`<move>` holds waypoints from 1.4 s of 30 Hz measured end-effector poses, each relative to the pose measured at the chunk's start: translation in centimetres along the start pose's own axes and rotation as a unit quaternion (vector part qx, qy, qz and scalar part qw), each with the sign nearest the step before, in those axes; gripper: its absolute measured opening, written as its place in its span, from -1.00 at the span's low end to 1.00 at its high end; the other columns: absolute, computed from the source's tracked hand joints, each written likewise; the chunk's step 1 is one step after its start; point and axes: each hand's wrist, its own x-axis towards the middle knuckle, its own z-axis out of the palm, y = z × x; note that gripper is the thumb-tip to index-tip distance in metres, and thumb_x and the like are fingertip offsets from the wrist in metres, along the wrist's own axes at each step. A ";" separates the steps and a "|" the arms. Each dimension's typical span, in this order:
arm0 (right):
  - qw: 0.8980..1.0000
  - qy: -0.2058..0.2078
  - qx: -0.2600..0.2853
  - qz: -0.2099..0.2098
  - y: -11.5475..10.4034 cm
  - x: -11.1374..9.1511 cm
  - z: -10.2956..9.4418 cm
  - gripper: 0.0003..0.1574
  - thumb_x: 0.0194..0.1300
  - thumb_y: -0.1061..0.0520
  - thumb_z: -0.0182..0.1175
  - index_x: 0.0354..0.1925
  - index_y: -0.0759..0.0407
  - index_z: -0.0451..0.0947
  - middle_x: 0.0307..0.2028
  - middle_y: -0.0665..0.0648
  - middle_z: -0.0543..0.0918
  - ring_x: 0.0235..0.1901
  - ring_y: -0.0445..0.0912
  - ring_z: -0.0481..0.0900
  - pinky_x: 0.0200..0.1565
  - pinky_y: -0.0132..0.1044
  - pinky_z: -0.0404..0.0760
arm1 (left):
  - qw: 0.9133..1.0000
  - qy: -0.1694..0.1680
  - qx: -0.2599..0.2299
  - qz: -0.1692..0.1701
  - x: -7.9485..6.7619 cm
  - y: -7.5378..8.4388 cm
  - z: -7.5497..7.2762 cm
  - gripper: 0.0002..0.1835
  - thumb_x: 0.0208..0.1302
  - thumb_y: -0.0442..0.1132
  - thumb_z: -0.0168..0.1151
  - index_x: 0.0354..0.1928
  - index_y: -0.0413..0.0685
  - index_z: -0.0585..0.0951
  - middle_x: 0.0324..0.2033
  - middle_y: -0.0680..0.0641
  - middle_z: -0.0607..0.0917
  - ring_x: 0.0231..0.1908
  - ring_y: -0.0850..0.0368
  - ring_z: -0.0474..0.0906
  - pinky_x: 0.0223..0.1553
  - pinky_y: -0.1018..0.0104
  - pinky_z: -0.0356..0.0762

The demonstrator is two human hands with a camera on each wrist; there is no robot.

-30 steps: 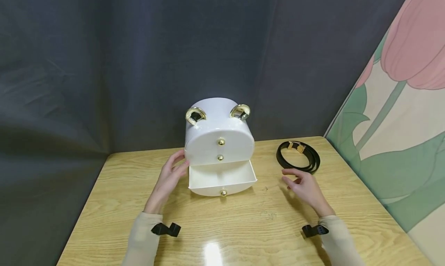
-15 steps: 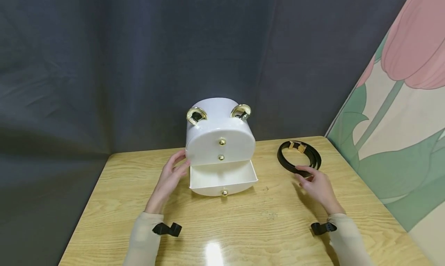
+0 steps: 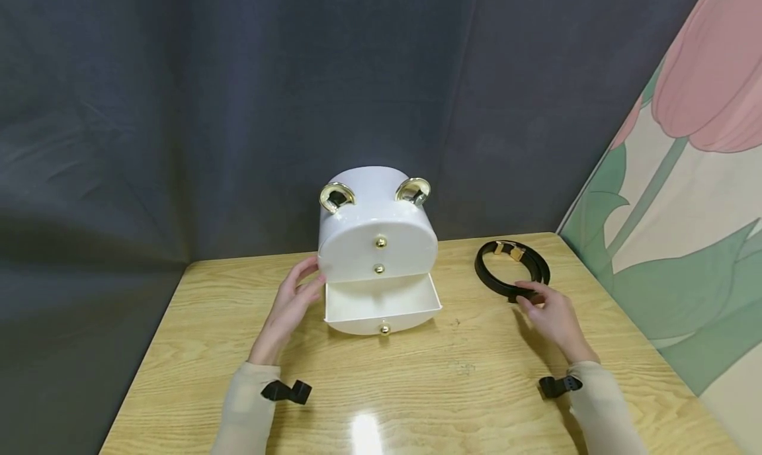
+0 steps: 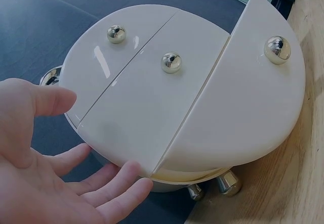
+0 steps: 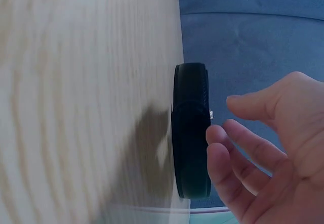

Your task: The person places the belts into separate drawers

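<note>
A white rounded drawer box (image 3: 376, 237) with gold knobs stands on the table, its bottom drawer (image 3: 381, 297) pulled out. My left hand (image 3: 288, 306) is at the box's left side, fingers relaxed. In the left wrist view its fingertips (image 4: 129, 171) lie right at the lower edge of the box, the thumb apart. A coiled black belt (image 3: 485, 270) with a gold buckle (image 3: 516, 253) lies to the right. My right hand (image 3: 553, 313) is over the belt's near edge, its thumb and fingers spread apart. The right wrist view shows its fingertips (image 5: 216, 150) close to the coil.
Two gold ear-shaped rings (image 3: 336, 197) stick up from the box's top. Behind the wooden table (image 3: 452, 389) hangs a dark curtain (image 3: 250, 111). A wall hanging with pink tulips (image 3: 684, 243) runs along the right side.
My right hand has moved right and slightly forward, from in front of the belt to over its near edge. The left hand and the box have stayed put.
</note>
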 end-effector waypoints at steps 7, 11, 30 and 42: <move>1.000 -0.007 -0.014 0.006 0.5 0.3 0.0 -0.56 0.46 0.28 0.30 0.26 0.26 0.65 -0.16 0.39 0.80 -0.34 0.01 0.70 -0.49 -0.32 0.53 | 1.000 0.000 0.001 0.001 0.0 0.0 -0.1 -0.37 0.65 -0.13 0.12 0.63 -0.03 0.23 0.57 -0.19 0.33 0.48 -0.27 0.41 0.48 -0.27 0.39; 1.000 -0.013 -0.024 0.008 0.8 0.4 0.1 -0.55 0.45 0.31 0.28 0.27 0.26 0.64 -0.03 0.43 0.77 -0.39 -0.07 0.65 -0.47 -0.31 0.53 | 1.000 0.001 -0.001 0.000 0.1 0.0 0.0 -0.37 0.65 -0.14 0.12 0.63 -0.04 0.23 0.57 -0.20 0.33 0.48 -0.27 0.41 0.48 -0.26 0.40; 0.997 0.011 -0.067 -0.028 2.3 1.8 0.9 -0.51 0.43 0.26 0.34 0.26 0.40 0.60 0.21 0.52 0.58 -0.35 0.07 0.66 -0.33 -0.19 0.57 | 1.000 0.003 0.004 0.007 0.0 0.0 -0.2 -0.38 0.66 -0.14 0.12 0.63 -0.04 0.24 0.57 -0.21 0.33 0.48 -0.30 0.41 0.46 -0.25 0.43; 0.997 -0.020 -0.076 -0.024 2.5 1.8 1.1 -0.65 0.45 0.18 0.37 0.10 0.37 0.71 0.20 0.54 0.53 -0.20 0.23 0.67 -0.18 0.12 0.66 | 1.000 0.001 0.005 0.009 0.1 -0.2 -0.1 -0.39 0.66 -0.16 0.10 0.63 -0.05 0.24 0.56 -0.23 0.33 0.47 -0.30 0.42 0.46 -0.27 0.43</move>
